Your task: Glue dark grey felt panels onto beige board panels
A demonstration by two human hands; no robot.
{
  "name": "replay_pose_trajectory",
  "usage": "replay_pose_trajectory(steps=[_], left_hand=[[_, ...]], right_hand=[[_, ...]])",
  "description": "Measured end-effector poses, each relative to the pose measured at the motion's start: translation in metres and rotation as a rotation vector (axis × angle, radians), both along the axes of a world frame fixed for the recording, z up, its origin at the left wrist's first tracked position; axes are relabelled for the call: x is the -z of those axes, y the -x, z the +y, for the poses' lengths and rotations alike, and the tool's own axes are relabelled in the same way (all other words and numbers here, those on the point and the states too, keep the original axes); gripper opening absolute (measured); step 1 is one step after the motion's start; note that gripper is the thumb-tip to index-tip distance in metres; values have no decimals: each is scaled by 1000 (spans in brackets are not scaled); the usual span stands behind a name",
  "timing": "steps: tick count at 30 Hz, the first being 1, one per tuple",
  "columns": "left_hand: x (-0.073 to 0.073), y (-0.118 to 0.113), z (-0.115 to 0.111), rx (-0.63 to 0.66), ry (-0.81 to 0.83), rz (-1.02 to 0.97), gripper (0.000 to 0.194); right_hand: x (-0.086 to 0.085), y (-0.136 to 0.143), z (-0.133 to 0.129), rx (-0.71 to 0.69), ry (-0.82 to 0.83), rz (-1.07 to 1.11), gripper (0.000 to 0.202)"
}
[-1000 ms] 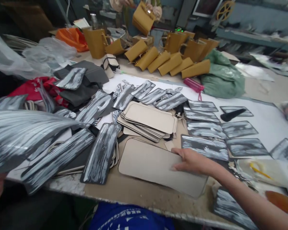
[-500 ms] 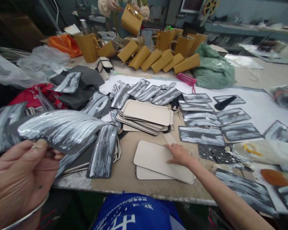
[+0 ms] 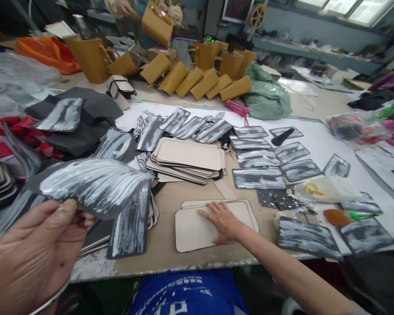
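Observation:
My left hand (image 3: 49, 245) pinches the lower edge of a curved dark grey panel (image 3: 92, 183) streaked with what looks like white glue. Out in front of me, my right hand (image 3: 225, 223) rests with spread fingers on a beige rounded panel (image 3: 190, 234). That panel overlaps at least one similar piece, whose edge shows behind and to the right. Just beyond it stands a stack of beige panels (image 3: 190, 153). Another streaked grey panel (image 3: 129, 229) lies between my two hands.
Several white-streaked pieces (image 3: 259, 178) lie to the right, near a brush (image 3: 338, 217) and a plastic-wrapped container (image 3: 325, 189). Mustard-coloured bags (image 3: 190, 82) line the back beside a green plastic bag (image 3: 269, 94). A person's hands hold another bag (image 3: 157, 24) there. The table's front edge (image 3: 197, 266) is close to me.
The view has swung to the right. My right hand has moved left over the beige panels, and the upper one lies straighter and nearer me. My left hand still holds the grey panel.

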State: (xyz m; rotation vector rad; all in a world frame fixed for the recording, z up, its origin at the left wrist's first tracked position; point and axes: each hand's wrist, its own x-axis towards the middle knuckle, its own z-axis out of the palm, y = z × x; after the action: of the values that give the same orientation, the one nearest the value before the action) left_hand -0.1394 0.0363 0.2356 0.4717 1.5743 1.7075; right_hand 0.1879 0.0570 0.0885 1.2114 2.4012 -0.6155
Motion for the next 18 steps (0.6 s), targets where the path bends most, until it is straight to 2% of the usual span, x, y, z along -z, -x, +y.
replay_pose_trajectory(steps=[2, 4, 7, 9, 11, 13, 16, 18], left_hand=[[-6, -10, -3, 86, -80, -64, 15], [-12, -21, -7, 162, -109, -118, 15], [-18, -38, -12, 299, -87, -170, 16], [-22, -51, -16, 367, -71, -173, 17], [-25, -65, -22, 418, -49, -168, 18], [-28, -77, -30, 450, -23, -162, 20], [-32, -93, -41, 469, 40, -168, 23], [-32, -101, -48, 459, 81, -180, 25]], right_hand=[[-7, 0, 1, 19, -7, 13, 112], [-14, 2, -2, 82, -16, 108, 100], [-24, 12, -10, 308, 95, 473, 56], [-30, 24, -15, 447, 265, 763, 42], [-33, 36, -17, 551, 334, 970, 41], [-30, 42, -14, 711, 264, 1086, 43], [-19, 34, -9, 1054, 161, 1182, 45], [-11, 21, -10, 1208, 130, 1233, 46]])
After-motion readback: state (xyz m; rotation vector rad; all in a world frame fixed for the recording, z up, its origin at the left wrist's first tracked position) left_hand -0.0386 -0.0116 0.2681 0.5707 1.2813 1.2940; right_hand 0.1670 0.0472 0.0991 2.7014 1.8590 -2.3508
